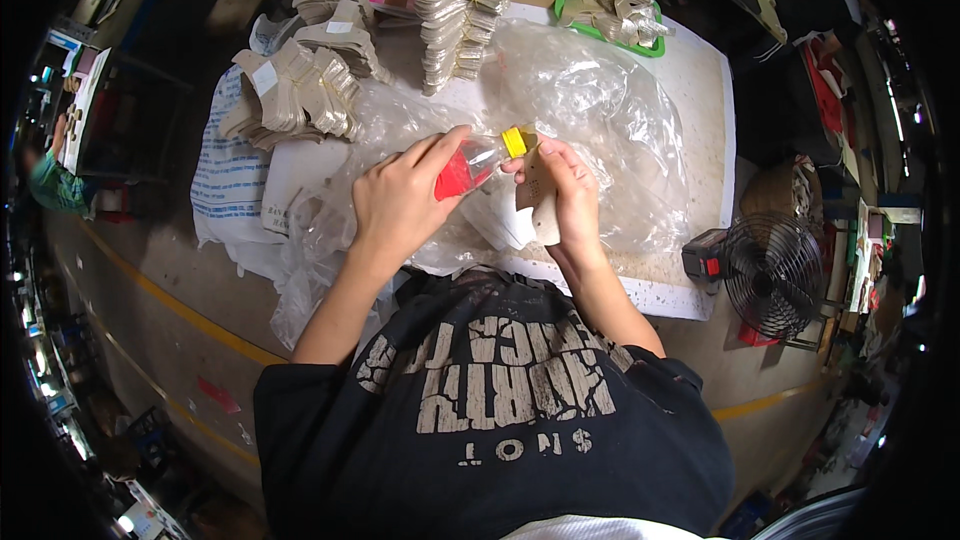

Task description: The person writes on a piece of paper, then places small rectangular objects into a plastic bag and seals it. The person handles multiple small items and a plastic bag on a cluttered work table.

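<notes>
My left hand (395,202) is wrapped round a small clear plastic bottle (484,152) with a red band and a yellow cap (514,142). The bottle lies tilted, its capped end toward my right hand (574,185). Between the thumb and fingers of that hand is a flat brown piece (530,188) with small holes, like a cut shoe part, with a pale side showing lower down. The yellow cap is at the upper edge of this piece; whether they touch I cannot tell. Below my hands lies crumpled clear plastic sheeting (610,110).
Bundled stacks of cut beige pieces (300,95) stand at the far left, with a taller stack (460,25) beside them. A green tray (655,45) holds more pieces at the back right. A black fan (772,275) stands right of the white table (700,90). A printed white sack (228,175) hangs left.
</notes>
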Tool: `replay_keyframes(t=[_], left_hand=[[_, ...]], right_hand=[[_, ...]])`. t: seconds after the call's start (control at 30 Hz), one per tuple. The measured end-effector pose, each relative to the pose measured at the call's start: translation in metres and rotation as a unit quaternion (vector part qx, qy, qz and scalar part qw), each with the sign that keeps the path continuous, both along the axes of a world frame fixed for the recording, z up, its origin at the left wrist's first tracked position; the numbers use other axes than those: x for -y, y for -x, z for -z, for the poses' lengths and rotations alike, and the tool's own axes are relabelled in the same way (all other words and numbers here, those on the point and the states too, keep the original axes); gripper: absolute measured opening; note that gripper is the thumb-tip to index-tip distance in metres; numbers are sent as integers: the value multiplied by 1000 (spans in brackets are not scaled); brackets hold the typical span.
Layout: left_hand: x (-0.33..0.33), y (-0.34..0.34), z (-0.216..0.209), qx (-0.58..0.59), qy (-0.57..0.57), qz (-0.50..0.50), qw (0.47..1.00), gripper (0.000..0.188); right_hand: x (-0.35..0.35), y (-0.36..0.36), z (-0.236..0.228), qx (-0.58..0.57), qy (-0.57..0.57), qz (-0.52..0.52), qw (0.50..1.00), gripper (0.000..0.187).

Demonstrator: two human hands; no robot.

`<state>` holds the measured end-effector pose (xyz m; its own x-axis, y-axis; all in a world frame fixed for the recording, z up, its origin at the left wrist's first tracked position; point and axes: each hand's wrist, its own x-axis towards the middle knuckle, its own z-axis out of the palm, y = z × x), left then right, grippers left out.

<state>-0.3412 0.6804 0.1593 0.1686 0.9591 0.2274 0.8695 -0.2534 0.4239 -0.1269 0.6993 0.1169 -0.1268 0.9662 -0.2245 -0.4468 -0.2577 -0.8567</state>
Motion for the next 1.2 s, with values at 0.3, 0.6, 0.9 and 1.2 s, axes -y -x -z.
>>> replay_keyframes(t=[0.3, 0.6, 0.9, 1.2], left_hand=[[-3, -7, 33, 197, -24, -11, 980, 76], [-59, -17, 40, 290, -71, -39, 954, 73], [-153, -60, 100, 390, 24, 30, 920, 73], [-169, -81, 127, 336, 5, 49, 941, 84]], right_hand=[[-6, -3, -15, -158, 103, -26, 982, 43], [-108, -29, 103, -165, 239, -45, 956, 43], [-160, -138, 106, -38, 159, 56, 985, 35], [-72, -106, 48, -70, 169, 9, 983, 24]])
